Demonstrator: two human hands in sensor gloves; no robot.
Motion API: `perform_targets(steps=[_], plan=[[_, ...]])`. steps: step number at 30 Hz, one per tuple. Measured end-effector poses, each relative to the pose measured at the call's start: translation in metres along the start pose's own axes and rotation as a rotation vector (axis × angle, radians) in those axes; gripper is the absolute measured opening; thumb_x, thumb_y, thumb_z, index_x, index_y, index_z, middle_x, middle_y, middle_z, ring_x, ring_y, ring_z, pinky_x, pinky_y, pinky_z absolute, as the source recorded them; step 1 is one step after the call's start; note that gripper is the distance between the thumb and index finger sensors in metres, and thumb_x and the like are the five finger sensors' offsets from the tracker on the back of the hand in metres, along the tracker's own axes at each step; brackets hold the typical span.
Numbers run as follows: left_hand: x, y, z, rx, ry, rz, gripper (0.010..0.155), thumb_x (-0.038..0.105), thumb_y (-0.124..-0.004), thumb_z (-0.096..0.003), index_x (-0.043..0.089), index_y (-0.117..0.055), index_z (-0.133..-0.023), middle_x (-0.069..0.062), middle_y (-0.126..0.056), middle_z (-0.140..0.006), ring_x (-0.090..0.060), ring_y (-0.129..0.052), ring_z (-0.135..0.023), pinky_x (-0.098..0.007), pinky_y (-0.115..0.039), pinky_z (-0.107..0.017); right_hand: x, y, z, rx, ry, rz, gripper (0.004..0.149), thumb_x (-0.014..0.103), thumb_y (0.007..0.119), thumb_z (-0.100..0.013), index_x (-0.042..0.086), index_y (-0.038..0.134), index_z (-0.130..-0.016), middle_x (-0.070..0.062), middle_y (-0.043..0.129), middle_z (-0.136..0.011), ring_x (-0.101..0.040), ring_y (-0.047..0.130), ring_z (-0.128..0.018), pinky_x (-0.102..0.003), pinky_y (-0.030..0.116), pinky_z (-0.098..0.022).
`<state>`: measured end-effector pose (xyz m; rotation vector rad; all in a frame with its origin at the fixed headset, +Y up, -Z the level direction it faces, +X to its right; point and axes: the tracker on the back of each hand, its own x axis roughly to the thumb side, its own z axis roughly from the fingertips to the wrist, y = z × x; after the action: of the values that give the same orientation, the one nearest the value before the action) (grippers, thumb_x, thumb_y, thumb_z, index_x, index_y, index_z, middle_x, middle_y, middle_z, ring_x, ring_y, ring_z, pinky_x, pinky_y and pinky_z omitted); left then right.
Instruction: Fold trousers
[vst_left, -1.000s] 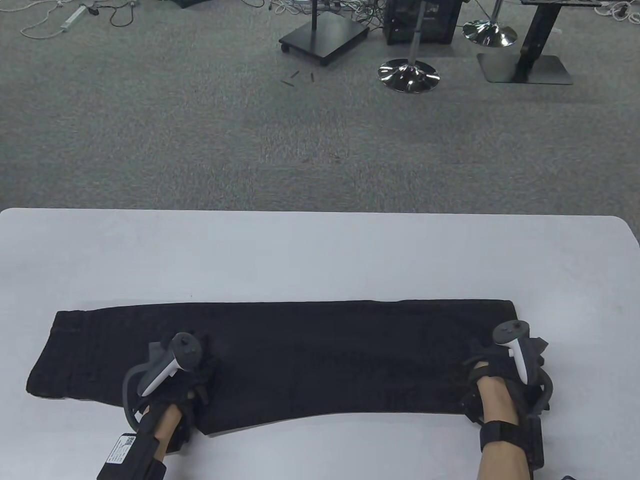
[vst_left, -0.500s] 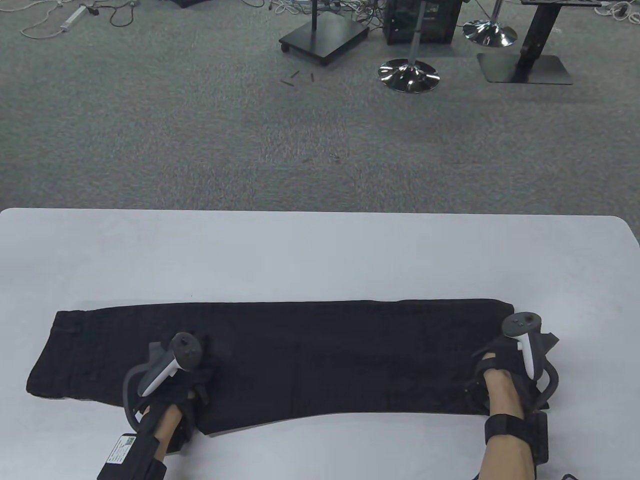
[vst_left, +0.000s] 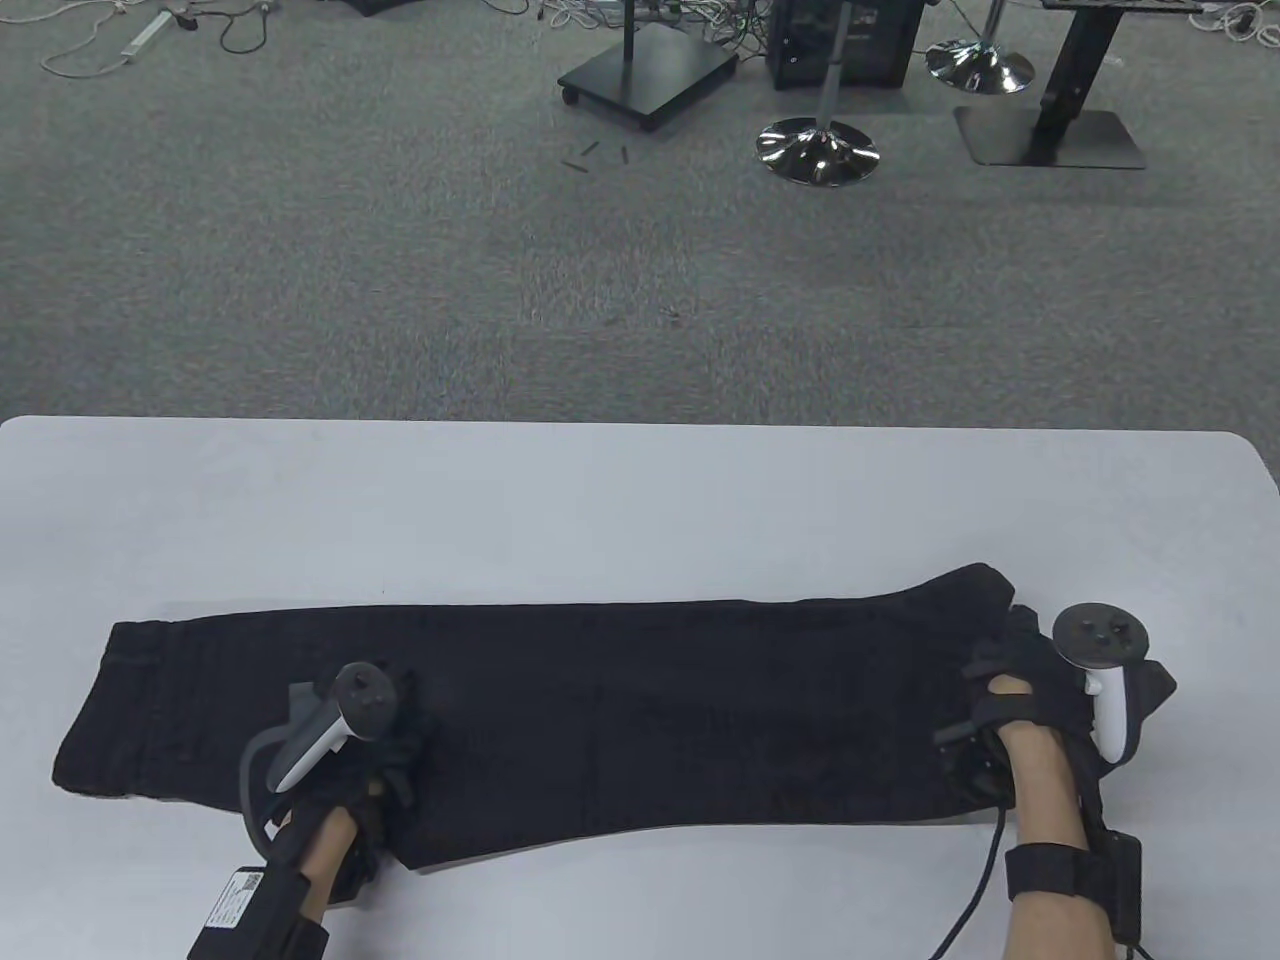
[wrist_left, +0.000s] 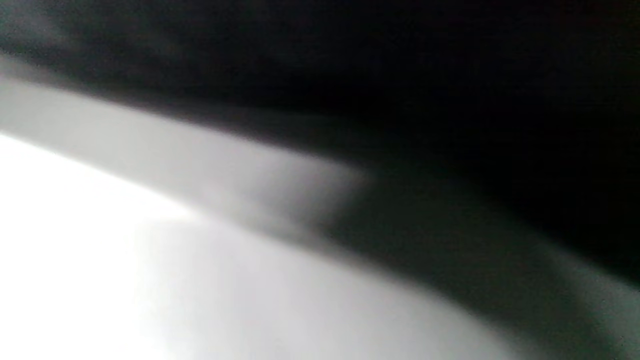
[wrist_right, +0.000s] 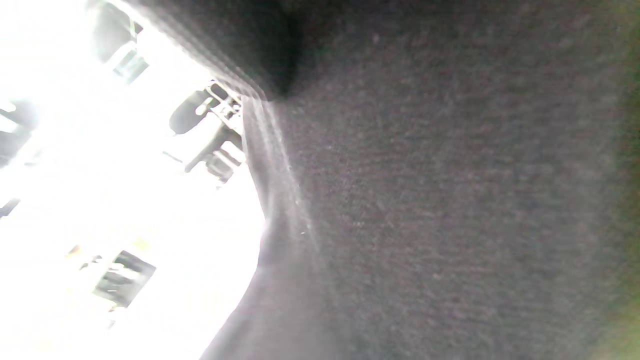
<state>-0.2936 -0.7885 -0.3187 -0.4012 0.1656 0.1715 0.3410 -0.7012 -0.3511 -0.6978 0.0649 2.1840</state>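
Black trousers (vst_left: 620, 720) lie lengthwise across the near part of the white table (vst_left: 620, 500), folded leg on leg, waist at the left. My left hand (vst_left: 385, 745) rests on the trousers near the crotch, at their near edge. My right hand (vst_left: 1015, 680) grips the hem end at the right and holds it raised off the table, so the far right corner bulges up. The right wrist view is filled with the dark cloth (wrist_right: 440, 200). The left wrist view is blurred, with dark cloth (wrist_left: 450, 100) over the pale table (wrist_left: 150, 280).
The table's far edge (vst_left: 620, 422) gives onto grey carpet. Stand bases (vst_left: 817, 150) and cables lie far back on the floor.
My right hand has shifted right and lifted the hem end, which lay flat before. The left hand has stayed in place.
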Motion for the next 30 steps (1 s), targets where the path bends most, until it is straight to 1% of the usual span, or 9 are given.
perform_targets(steps=[5, 7, 10, 14, 18, 21, 25, 27, 30], plan=[[0.013, 0.032, 0.02, 0.105, -0.078, 0.113, 0.078, 0.068, -0.064, -0.0518, 0.039, -0.032, -0.117, 0.014, -0.024, -0.124, -0.025, -0.022, -0.122, -0.061, -0.031, -0.086, 0.036, -0.009, 0.023, 0.141, -0.143, -0.191, 0.059, 0.03, 0.077, -0.054, 0.019, 0.05, -0.105, -0.008, 0.077, -0.089, -0.03, 0.084, -0.071, -0.057, 0.068, -0.06], [0.022, 0.046, 0.029, 0.111, -0.124, 0.162, 0.079, 0.069, -0.063, -0.0526, 0.039, -0.031, -0.118, 0.013, -0.023, -0.125, -0.026, -0.022, -0.123, -0.061, -0.032, -0.086, 0.055, -0.007, 0.035, 0.18, -0.211, -0.239, 0.059, 0.03, 0.077, -0.054, 0.018, 0.05, -0.105, -0.008, 0.077, -0.089, -0.03, 0.085, -0.07, -0.057, 0.068, -0.06], [0.041, 0.067, 0.04, 0.063, -0.205, 0.29, 0.079, 0.069, -0.062, -0.0539, 0.039, -0.028, -0.119, 0.013, -0.02, -0.125, -0.027, -0.021, -0.123, -0.061, -0.032, -0.087, 0.087, 0.003, 0.057, 0.255, -0.319, -0.304, 0.058, 0.03, 0.077, -0.054, 0.018, 0.05, -0.105, -0.008, 0.077, -0.089, -0.03, 0.085, -0.07, -0.057, 0.068, -0.06], [0.068, 0.088, 0.052, 0.058, -0.308, 0.409, 0.08, 0.071, -0.061, -0.0551, 0.038, -0.027, -0.12, 0.012, -0.021, -0.126, -0.029, -0.025, -0.123, -0.061, -0.038, -0.087, 0.125, 0.031, 0.087, 0.361, -0.444, -0.344, 0.058, 0.03, 0.076, -0.055, 0.017, 0.05, -0.105, -0.008, 0.077, -0.089, -0.03, 0.085, -0.07, -0.057, 0.068, -0.06], [0.09, 0.092, 0.061, 0.023, -0.403, 0.496, 0.08, 0.072, -0.06, -0.0559, 0.038, -0.027, -0.12, 0.011, -0.023, -0.127, -0.03, -0.029, -0.123, -0.06, -0.041, -0.086, 0.147, 0.066, 0.11, 0.458, -0.514, -0.398, 0.058, 0.03, 0.075, -0.055, 0.017, 0.05, -0.105, -0.008, 0.077, -0.089, -0.03, 0.084, -0.071, -0.057, 0.069, -0.06], [0.102, 0.09, 0.063, -0.009, -0.467, 0.576, 0.08, 0.072, -0.058, -0.057, 0.037, -0.025, -0.121, 0.011, -0.022, -0.127, -0.031, -0.03, -0.123, -0.06, -0.042, -0.086, 0.152, 0.095, 0.12, 0.509, -0.528, -0.452, 0.057, 0.03, 0.074, -0.055, 0.017, 0.05, -0.105, -0.008, 0.077, -0.09, -0.03, 0.084, -0.071, -0.057, 0.068, -0.06], [0.114, 0.087, 0.064, -0.053, -0.527, 0.67, 0.08, 0.072, -0.058, -0.0575, 0.036, -0.025, -0.121, 0.01, -0.023, -0.127, -0.031, -0.033, -0.123, -0.059, -0.044, -0.086, 0.147, 0.129, 0.124, 0.541, -0.505, -0.523, 0.057, 0.031, 0.074, -0.055, 0.017, 0.05, -0.105, -0.008, 0.077, -0.09, -0.03, 0.084, -0.071, -0.057, 0.068, -0.06], [0.119, 0.084, 0.063, -0.1, -0.581, 0.713, 0.08, 0.073, -0.056, -0.0583, 0.036, -0.022, -0.121, 0.01, -0.022, -0.127, -0.031, -0.034, -0.123, -0.059, -0.045, -0.086, 0.142, 0.149, 0.123, 0.563, -0.481, -0.562, 0.056, 0.031, 0.073, -0.056, 0.017, 0.051, -0.105, -0.008, 0.077, -0.09, -0.03, 0.084, -0.071, -0.057, 0.068, -0.06], [0.123, 0.074, 0.059, -0.148, -0.621, 0.78, 0.081, 0.073, -0.056, -0.0584, 0.037, -0.021, -0.121, 0.011, -0.022, -0.127, -0.031, -0.034, -0.123, -0.059, -0.045, -0.086, 0.139, 0.163, 0.121, 0.599, -0.458, -0.542, 0.056, 0.03, 0.073, -0.056, 0.016, 0.051, -0.105, -0.01, 0.077, -0.09, -0.032, 0.084, -0.071, -0.058, 0.068, -0.06]])
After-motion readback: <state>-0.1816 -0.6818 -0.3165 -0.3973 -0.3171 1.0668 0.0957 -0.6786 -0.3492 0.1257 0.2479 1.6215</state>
